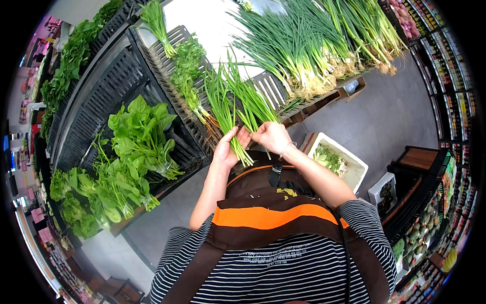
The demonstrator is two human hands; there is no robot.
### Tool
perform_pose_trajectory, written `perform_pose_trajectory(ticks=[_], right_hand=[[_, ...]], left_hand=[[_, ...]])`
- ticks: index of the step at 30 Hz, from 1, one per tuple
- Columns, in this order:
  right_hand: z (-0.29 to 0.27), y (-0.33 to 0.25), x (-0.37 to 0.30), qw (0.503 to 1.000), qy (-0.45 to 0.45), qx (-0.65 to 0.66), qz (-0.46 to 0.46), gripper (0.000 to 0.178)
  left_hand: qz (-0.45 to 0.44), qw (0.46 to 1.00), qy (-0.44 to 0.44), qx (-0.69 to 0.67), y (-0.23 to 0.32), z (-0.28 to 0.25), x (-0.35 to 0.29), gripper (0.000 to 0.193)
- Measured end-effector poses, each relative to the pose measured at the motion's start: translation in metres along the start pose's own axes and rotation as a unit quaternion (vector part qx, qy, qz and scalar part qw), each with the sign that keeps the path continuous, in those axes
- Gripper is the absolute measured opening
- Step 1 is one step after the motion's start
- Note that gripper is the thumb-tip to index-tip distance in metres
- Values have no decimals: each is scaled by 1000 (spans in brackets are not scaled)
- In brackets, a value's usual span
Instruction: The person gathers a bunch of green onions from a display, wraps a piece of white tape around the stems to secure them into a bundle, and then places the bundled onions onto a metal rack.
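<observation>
My left hand (229, 148) cradles a small bunch of thin green chives (219, 101), palm turned up, thumb against the stalks. Their cut ends stick out below my palm toward me. Just beside it, my right hand (272, 137) pinches the lower stalks of a second batch of chives (249, 99). The leafy tips of both batches point away over the black slatted display shelf (267, 91). My two hands nearly meet at the fingertips. What lies inside my right fingers is partly hidden.
Coriander (186, 76) with roots lies left of the chives. Spring onions (298, 48) fill the far right shelf. Leafy greens (139, 131) sit in the left black bins. A white foam box (356, 175) holding leaf scraps stands on the floor (385, 109) at right.
</observation>
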State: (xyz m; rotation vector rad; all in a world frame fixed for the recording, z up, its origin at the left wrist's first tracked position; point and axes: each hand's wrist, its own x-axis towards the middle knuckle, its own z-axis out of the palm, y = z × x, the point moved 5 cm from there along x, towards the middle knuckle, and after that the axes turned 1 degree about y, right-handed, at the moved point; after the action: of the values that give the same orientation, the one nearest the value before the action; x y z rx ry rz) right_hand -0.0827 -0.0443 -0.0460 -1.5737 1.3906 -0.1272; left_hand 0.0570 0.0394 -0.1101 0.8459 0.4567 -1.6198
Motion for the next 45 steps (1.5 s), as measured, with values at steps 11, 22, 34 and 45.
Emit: perform_pose_trajectory(ticks=[11,22,34,45], right_hand=[[18,3,-26,999,40,-18,-22,40],[25,27,-21,984,60,165,-1,23],[17,-4,-51,970,135,45,-198,14],[6,-10,-76,932,62,242,-262,11]], left_hand=[[16,995,-36,87,-15,17,3,31],[22,993,-42,109,-12,11,-6,26],[56,982,-8,183,-9,1,-13,20],[23,995,-10,92,-8,-20,1,15]])
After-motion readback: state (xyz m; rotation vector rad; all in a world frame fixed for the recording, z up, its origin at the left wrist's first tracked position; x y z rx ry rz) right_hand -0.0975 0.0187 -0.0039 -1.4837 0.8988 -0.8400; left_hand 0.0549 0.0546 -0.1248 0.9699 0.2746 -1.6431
